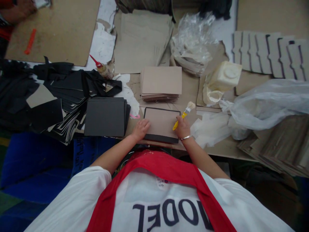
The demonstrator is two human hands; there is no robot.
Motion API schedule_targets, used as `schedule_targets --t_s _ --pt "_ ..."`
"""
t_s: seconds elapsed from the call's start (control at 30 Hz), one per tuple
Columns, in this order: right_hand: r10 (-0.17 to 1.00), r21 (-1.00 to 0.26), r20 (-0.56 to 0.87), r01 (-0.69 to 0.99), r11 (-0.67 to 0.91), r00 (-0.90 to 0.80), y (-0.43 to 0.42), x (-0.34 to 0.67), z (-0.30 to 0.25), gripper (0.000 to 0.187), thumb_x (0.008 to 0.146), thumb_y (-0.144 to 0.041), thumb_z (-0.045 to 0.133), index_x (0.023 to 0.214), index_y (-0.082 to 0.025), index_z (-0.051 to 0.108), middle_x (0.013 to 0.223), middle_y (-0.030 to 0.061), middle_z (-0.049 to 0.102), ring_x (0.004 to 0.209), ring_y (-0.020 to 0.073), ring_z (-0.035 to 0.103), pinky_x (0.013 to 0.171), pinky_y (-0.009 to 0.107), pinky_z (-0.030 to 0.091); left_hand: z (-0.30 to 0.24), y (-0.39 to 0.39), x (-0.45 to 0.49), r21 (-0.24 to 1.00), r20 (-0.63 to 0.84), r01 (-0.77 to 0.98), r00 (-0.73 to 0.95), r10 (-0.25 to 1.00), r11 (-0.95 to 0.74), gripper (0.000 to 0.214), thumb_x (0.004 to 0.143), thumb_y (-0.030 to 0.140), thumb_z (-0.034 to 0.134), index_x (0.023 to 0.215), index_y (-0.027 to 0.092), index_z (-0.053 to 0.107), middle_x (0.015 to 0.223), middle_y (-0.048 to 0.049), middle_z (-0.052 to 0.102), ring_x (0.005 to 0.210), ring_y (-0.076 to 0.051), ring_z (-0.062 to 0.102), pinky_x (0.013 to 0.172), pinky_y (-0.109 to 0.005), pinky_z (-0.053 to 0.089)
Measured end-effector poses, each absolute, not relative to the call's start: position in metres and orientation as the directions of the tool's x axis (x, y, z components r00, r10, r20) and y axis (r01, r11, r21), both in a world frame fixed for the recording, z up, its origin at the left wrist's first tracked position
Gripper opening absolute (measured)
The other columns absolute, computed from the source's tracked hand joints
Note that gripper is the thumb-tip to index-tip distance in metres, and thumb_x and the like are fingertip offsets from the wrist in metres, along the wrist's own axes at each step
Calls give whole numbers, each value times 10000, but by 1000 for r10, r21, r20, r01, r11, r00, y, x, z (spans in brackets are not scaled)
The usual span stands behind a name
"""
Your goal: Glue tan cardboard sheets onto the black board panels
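Observation:
A brown cardboard panel (162,120) with black borders along its edges lies flat at the table's front edge, a wider black strip nearest me. My left hand (141,129) is closed at its left edge, the fingertips over the panel's surface. In my right hand (182,127) is a paintbrush (182,118) with a yellow handle and pale bristles pointing up and away; this hand also rests at the panel's right edge. Just beyond the panel stands a stack of brown cardboard pieces (161,80). To the left sits a stack of black panels (105,116).
A cut-open plastic jug (225,76) stands at right, near clear plastic bags (270,103). Behind are large cardboard sheets (142,42) and a red-tipped bottle (102,67). Black material (16,96) is piled at left. Another person's hand (19,11) shows top left.

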State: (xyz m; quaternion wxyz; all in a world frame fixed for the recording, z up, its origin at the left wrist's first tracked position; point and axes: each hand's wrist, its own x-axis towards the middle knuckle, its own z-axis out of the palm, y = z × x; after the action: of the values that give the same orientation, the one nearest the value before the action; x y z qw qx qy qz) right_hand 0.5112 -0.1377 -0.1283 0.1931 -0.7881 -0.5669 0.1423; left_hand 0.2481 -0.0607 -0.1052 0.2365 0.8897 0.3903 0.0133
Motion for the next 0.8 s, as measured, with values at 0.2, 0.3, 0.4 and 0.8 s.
schedule_targets --t_s 0.2,0.3,0.4,0.8 --pt "978 -524 171 852 -11 118 -115 463 -145 351 757 -54 431 1075 -160 536 1263 138 545 1175 255 469 989 445 374 -136 -58 302 508 60 561 734 676 -654 414 854 142 335 1209 129 547 1251 -150 555 1228 -220 451 1049 -416 355" --pt "978 -510 187 860 12 97 -108 459 -156 317 787 -94 437 1077 -163 546 1272 134 548 1208 253 452 1021 467 353 -141 -46 325 462 61 641 667 743 -613 437 886 227 355 1285 106 488 1352 -176 476 1307 -250 365 1098 -459 264" --pt "984 -498 150 867 -6 93 -110 465 -160 314 792 -113 458 1090 -162 547 1315 136 517 1238 254 429 1042 476 333 -141 -40 329 399 -4 673 681 733 -623 554 883 391 405 1371 130 392 1456 -152 353 1373 -265 247 1134 -490 123" --pt "936 -593 33 761 -264 350 -137 532 -92 401 860 -399 490 1169 -151 549 933 111 689 803 214 646 755 342 503 -130 -62 286 271 33 656 725 688 -704 482 891 327 415 1353 191 432 1431 -125 402 1350 -259 310 1120 -506 142"
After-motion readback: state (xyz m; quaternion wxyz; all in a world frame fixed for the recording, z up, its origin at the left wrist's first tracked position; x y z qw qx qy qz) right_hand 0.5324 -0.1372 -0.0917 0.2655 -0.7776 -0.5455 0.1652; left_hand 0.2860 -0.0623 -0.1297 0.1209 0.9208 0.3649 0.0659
